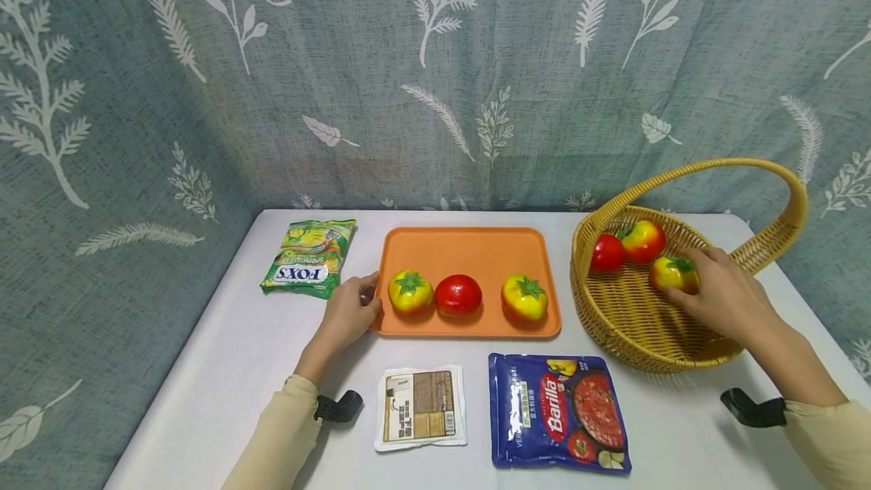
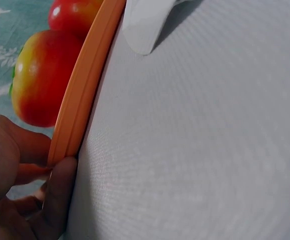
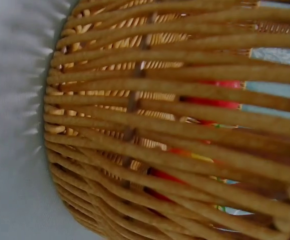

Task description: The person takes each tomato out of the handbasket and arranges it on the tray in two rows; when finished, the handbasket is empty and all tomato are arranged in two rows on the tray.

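Note:
My left hand (image 1: 348, 314) holds the left edge of an orange tray (image 1: 463, 246). In the left wrist view, thumb and fingers pinch the tray's corner (image 2: 65, 145). Three toy tomatoes sit in the tray: a yellow-red one (image 1: 410, 293) nearest that hand, a red one (image 1: 458, 296) and another yellow-red one (image 1: 524, 299) to the right. Inside a wicker basket (image 1: 605, 324), my right hand (image 1: 724, 293) grips a yellow-red tomato (image 1: 672, 274) with a green leafy top. Beside it lie a red tomato (image 1: 608, 253) and a red-yellow one (image 1: 643, 241). Basket weave mostly hides this hand from the right wrist camera.
A green Fox's candy bag (image 1: 309, 257) lies left of the tray. In front are a white-and-brown packet (image 1: 422, 407) and a blue Barilla pouch (image 1: 558, 413). The basket's tall handle (image 1: 721, 163) arches over its far side. Patterned curtain (image 1: 381, 134) hangs behind the white table.

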